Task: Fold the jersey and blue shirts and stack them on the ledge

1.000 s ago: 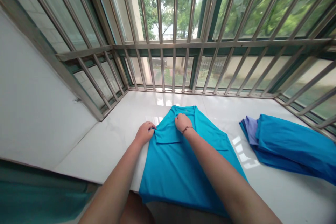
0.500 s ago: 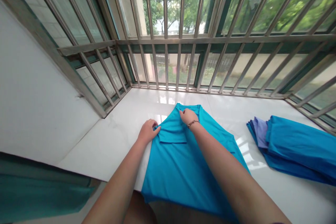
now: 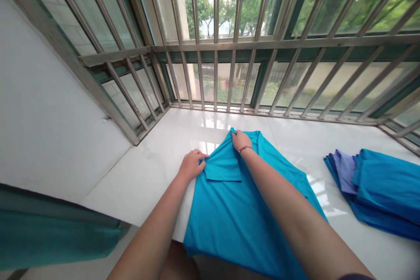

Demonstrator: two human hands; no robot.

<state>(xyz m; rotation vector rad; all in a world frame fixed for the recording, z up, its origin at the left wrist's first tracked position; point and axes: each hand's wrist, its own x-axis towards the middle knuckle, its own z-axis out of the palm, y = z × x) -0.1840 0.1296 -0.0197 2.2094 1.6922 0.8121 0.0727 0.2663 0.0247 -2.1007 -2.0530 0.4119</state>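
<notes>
A turquoise shirt (image 3: 226, 214) lies spread on a white, glossy ledge, its collar toward the window and its lower part hanging over the near edge. The left sleeve is folded inward across the body. My left hand (image 3: 193, 165) holds the folded left edge of the shirt between thumb and fingers, with the index finger stretched along it. Near the collar, my right hand (image 3: 242, 141) pinches the fabric at the left shoulder. A bracelet circles my right wrist, and the right forearm crosses over the shirt, hiding part of it.
A stack of folded blue and lilac clothes (image 3: 387, 188) lies on the ledge (image 3: 147, 175) to the right. Metal bars (image 3: 249, 46) line the window along the back and sides. A white wall (image 3: 49, 109) stands at left, with green cloth (image 3: 55, 240) below the ledge.
My right hand has shifted slightly toward the collar's left corner. My left index finger has straightened along the shirt's edge. The whole view has swung a little left.
</notes>
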